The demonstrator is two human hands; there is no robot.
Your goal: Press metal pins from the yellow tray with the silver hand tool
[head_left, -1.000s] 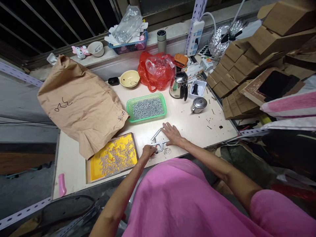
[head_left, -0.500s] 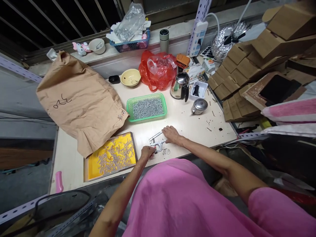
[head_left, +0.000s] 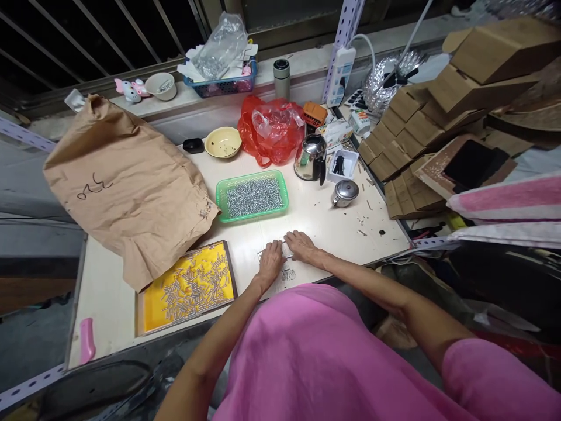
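My left hand (head_left: 269,261) lies on top of a small metal hand tool (head_left: 284,242) near the table's front edge, fingers curled over it so most of it is hidden. My right hand (head_left: 301,245) rests flat beside it with fingers stretched left, touching the tool's handle end. A little heap of small metal pieces (head_left: 287,273) sits just in front of the hands. A green basket (head_left: 221,199) full of small metal pins stands behind the hands. A yellow-lined tray (head_left: 158,304) with several scattered pins lies to the left.
A big brown paper sack (head_left: 123,181) fills the table's left side. A steel kettle (head_left: 309,158), its lid (head_left: 346,192), a red plastic bag (head_left: 267,128), a yellow bowl (head_left: 222,142) and stacked cardboard boxes (head_left: 407,128) crowd the back and right. A pink handle (head_left: 86,340) lies front left.
My left hand moved up from the tool's near end onto the tool and now covers it. My right hand slid slightly toward it. The camera view shifted a little.
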